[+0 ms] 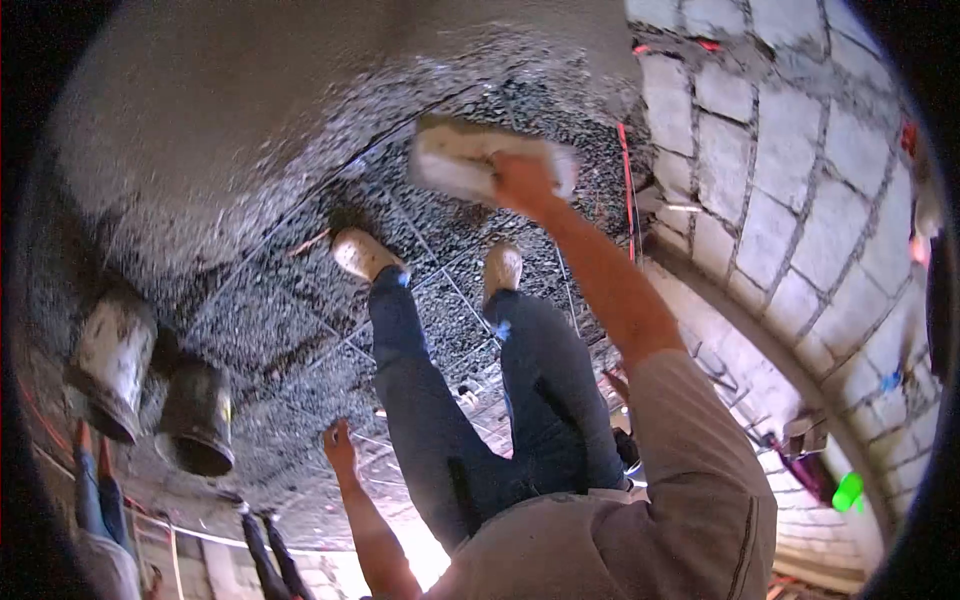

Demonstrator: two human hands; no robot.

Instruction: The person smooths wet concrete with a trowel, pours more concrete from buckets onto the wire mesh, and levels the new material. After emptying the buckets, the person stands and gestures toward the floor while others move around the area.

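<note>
My right hand is closed around the grip of a pale, flat rectangular float, which is slightly blurred. The float is over dark gravel near the edge of wet grey concrete. Away from the float, my left hand hangs beside my left leg with its fingers curled and nothing visible in them. My light, dirt-marked shoes stand on the gravel among thin reinforcing bars.
Two dirty buckets are at the left. A block wall rises at the right, near a red strip. Other people's legs show at the lower left. A bright green object is at the lower right.
</note>
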